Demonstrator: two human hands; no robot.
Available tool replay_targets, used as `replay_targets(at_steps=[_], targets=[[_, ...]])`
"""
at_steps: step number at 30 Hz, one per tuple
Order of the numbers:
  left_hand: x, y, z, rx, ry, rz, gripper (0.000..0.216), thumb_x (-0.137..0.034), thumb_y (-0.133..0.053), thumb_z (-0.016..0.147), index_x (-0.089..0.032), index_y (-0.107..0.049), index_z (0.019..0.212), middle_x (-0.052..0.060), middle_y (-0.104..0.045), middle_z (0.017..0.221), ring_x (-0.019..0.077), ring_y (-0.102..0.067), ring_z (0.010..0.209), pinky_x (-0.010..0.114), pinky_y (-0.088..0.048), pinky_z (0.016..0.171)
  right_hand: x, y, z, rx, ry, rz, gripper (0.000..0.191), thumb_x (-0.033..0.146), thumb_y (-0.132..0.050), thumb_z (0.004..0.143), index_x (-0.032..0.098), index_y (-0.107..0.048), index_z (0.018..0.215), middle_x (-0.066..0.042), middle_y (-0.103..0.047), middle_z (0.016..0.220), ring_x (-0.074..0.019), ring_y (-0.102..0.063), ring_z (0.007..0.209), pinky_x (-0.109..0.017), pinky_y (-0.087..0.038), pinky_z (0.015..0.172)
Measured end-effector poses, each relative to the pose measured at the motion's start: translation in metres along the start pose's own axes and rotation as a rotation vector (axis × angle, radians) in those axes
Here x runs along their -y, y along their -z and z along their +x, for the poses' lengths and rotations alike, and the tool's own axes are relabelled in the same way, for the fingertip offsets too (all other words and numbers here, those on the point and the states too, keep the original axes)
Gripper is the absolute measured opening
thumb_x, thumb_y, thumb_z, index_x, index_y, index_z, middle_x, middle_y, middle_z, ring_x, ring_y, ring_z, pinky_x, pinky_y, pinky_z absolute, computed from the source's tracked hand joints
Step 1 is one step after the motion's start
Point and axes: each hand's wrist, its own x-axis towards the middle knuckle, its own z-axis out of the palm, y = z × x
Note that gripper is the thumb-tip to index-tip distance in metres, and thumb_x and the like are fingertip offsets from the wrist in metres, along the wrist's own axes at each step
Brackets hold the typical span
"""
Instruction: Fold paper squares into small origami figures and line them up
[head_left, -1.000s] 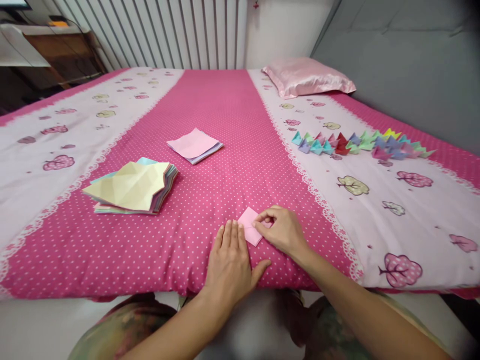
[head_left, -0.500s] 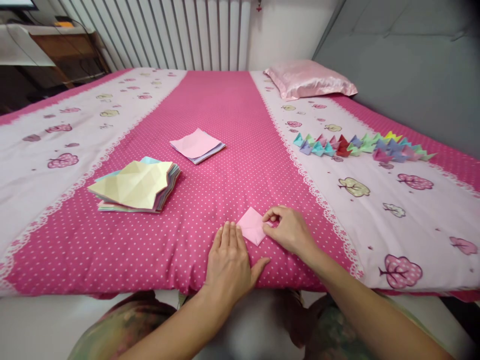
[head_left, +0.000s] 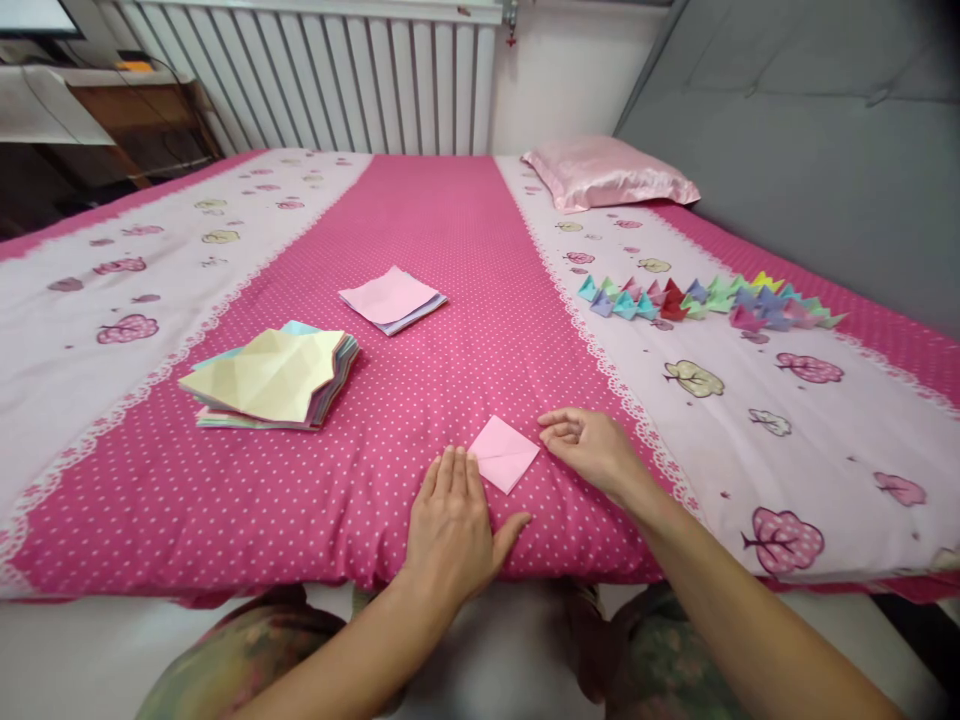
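A small pink folded paper square (head_left: 505,457) lies on the bed near its front edge, turned like a diamond with a crease across it. My left hand (head_left: 453,530) rests flat, fingers stretched out and thumb apart, with its fingertips at the paper's left corner. Just off the right corner is my right hand (head_left: 589,447), its fingers curled loosely and thumb mostly hidden under them. No paper shows in the right hand, and a small gap separates it from the square.
A thick stack of creased paper (head_left: 274,375) lies to the left, yellow sheet on top. Behind it sits a thinner stack of pink and lilac squares (head_left: 394,300). Several folded paper pieces (head_left: 697,297) stand in rows at the right. A pink pillow (head_left: 609,173) lies at the back.
My right hand has let go of the paper's right corner and moved slightly right. That corner now lies flat. My left hand stays at the left corner. The view has tilted up a little.
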Motion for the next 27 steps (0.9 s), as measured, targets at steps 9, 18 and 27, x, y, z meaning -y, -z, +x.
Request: replay_targets(at_steps=[9,18,27], targets=[[0.007,0.003,-0.001,-0.064,-0.005,-0.071,0.073,-0.06,-0.038,0.077,0.0,-0.053,0.115,0.024,-0.054,0.119,0.0326,-0.049,0.114,0.045,-0.039,0.095,0.004,-0.014,-0.006,0.115,-0.05,0.31,0.032,0.029,-0.07,0.062,0.012,-0.064,0.089,-0.009,-0.07,0.078,-0.017,-0.065,0.068,-0.029,-0.051,0.065],[0.023,0.014,0.01,-0.2,0.265,-0.643,0.054,-0.041,-0.057,0.074,-0.016,-0.045,0.12,0.013,-0.063,0.109,0.025,-0.059,0.099,0.043,-0.047,0.085,0.012,-0.019,-0.014,0.096,-0.038,0.595,0.025,0.031,-0.071,0.06,0.015,-0.06,0.076,-0.001,-0.065,0.07,-0.0091,-0.055,0.055,-0.02,-0.041,0.049],[0.009,0.018,0.017,-0.184,0.306,-1.383,0.031,-0.033,-0.064,0.07,-0.013,-0.06,0.094,0.01,-0.067,0.096,0.0192,-0.063,0.085,0.034,-0.05,0.078,0.023,-0.027,-0.027,0.308,-0.074,0.832,0.028,0.032,-0.072,0.06,0.019,-0.05,0.073,0.004,-0.056,0.067,-0.0064,-0.045,0.051,-0.018,-0.032,0.046]])
